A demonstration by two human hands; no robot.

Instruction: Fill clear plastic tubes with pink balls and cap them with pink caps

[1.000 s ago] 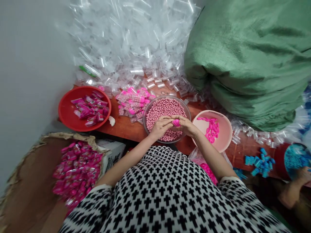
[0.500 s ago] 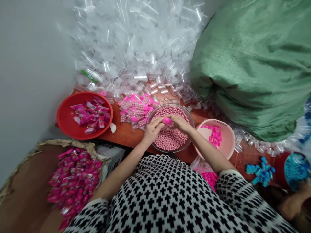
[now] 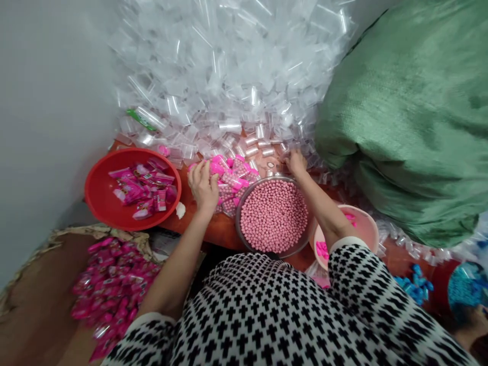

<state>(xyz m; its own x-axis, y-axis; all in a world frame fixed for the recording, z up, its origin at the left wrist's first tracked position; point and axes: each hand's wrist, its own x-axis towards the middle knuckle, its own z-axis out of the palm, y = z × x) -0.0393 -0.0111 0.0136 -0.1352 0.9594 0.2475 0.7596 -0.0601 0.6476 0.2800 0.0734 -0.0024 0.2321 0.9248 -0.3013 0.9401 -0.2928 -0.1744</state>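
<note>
My left hand [image 3: 204,185] rests over the left side of a heap of clear containers [image 3: 231,178] filled with pink beads and capped in bright pink. Its fingers are bent and a little apart. To the right of the bowl's far rim, my right hand [image 3: 297,162] reaches into loose clear plastic containers [image 3: 267,151], fingers pinched at one of them; the fingertips are partly hidden. Between my arms stands a round bowl [image 3: 239,223] full of pink beads [image 3: 272,216]. A pale pink basin [image 3: 369,229] with bright pink caps [image 3: 322,249] lies partly under my right forearm.
At left are a red basin [image 3: 93,203] of pink packets and a cardboard box [image 3: 34,284] of pink packaged pieces. Clear containers [image 3: 221,61] are heaped behind. A large green sack [image 3: 400,127] bulges at right, above blue pieces [image 3: 415,284] and another person's hand [image 3: 473,325].
My hands have parted from over the bead bowl, where they held a pink-capped piece. The left went left to the filled containers; the right went up and right to the clear ones.
</note>
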